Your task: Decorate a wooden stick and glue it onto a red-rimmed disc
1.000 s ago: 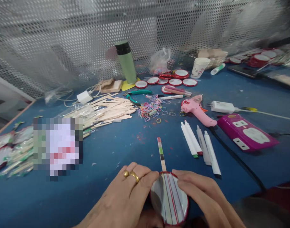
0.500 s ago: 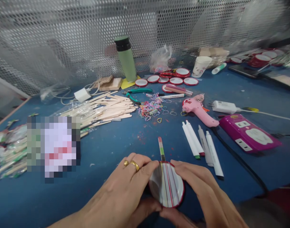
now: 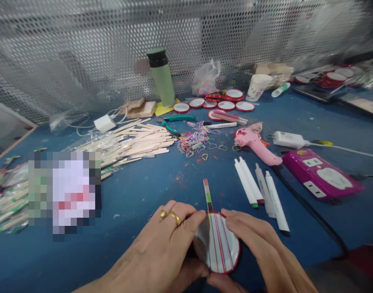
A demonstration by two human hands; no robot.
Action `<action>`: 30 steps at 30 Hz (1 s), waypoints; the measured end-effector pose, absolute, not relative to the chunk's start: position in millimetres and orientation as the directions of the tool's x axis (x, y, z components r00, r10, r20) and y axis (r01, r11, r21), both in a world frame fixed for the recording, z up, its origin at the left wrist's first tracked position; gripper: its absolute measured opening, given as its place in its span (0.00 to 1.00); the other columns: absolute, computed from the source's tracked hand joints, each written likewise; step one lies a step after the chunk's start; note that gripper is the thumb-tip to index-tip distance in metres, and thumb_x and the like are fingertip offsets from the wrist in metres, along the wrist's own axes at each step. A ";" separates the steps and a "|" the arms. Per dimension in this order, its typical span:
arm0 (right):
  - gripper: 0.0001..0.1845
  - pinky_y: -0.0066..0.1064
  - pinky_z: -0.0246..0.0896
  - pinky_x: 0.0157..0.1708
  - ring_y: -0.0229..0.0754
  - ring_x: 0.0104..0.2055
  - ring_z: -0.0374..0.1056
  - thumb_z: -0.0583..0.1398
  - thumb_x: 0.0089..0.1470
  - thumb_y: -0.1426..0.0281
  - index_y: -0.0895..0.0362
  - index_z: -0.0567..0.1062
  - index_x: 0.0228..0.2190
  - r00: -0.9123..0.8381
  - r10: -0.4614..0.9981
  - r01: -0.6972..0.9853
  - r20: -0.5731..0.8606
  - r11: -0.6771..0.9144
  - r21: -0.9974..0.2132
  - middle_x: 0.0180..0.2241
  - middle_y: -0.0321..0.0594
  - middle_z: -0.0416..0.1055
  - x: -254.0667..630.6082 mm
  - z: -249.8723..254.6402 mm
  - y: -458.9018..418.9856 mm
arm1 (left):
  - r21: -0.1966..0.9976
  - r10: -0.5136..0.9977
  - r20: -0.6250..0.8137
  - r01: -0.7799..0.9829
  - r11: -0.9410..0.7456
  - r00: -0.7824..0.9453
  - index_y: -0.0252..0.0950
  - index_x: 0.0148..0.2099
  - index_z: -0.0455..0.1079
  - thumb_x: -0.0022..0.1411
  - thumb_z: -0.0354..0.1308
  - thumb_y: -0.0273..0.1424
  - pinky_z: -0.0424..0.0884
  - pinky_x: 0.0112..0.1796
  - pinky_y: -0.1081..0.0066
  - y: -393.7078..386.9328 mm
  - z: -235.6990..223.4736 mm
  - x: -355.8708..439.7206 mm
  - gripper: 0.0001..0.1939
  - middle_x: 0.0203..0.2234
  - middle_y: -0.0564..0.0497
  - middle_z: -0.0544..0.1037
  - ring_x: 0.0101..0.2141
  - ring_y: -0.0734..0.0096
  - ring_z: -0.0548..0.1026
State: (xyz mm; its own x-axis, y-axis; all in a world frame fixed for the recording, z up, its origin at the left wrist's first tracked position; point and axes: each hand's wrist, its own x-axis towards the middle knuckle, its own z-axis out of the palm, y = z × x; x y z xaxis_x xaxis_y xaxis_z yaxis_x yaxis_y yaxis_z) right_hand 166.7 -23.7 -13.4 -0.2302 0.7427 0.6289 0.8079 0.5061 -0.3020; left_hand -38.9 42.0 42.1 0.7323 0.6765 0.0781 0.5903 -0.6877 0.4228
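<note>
The fingers of the left hand [image 3: 170, 240] and right hand [image 3: 262, 236] are bent narrow around the red rim of a striped round lid [image 3: 221, 248], holding it between them at the near middle of the blue table [image 3: 143, 187]. A coloured stick [image 3: 207, 191] juts from the lid's far side. Just beyond the right hand lie four markers [image 3: 246, 183], then a pink glue gun [image 3: 256, 144] and a purple power strip [image 3: 322, 173], with a black cord [image 3: 308, 207] running down that side. Bare tabletop stretches left and ahead of the hands, up to loose rubber bands [image 3: 194, 140], green-handled pliers [image 3: 178, 118] and heaped wooden sticks [image 3: 152, 140]; a mesh panel [image 3: 113, 44] closes the back edge, behind a green bottle [image 3: 163, 81]
</note>
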 end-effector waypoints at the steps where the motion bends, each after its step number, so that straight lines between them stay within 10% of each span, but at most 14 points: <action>1: 0.26 0.36 0.76 0.45 0.50 0.49 0.74 0.62 0.58 0.61 0.62 0.69 0.53 -0.230 0.736 0.815 0.637 0.503 -0.288 0.46 0.51 0.76 166.3 -14.0 -23.1 | 0.431 0.680 0.055 0.597 -0.676 0.731 0.39 0.58 0.65 0.55 0.62 0.22 0.75 0.46 0.64 42.2 42.6 -38.8 0.29 0.47 0.46 0.76 0.45 0.62 0.74; 30: 0.22 0.36 0.75 0.46 0.48 0.48 0.75 0.58 0.61 0.60 0.62 0.70 0.51 -0.251 0.741 0.843 0.623 0.483 -0.235 0.44 0.50 0.77 166.0 -9.5 -22.3 | 0.415 0.679 -0.029 0.627 -0.659 0.733 0.39 0.59 0.65 0.56 0.65 0.27 0.73 0.47 0.59 39.9 47.2 -35.8 0.29 0.48 0.46 0.75 0.45 0.60 0.73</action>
State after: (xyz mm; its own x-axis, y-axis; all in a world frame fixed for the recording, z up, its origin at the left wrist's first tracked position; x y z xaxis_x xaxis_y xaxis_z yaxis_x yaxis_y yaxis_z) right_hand 166.0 -22.3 -9.5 -0.2512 0.7410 0.6228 0.8434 0.4833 -0.2348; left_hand -35.8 39.9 47.2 0.7332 0.6794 -0.0295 0.6274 -0.6591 0.4147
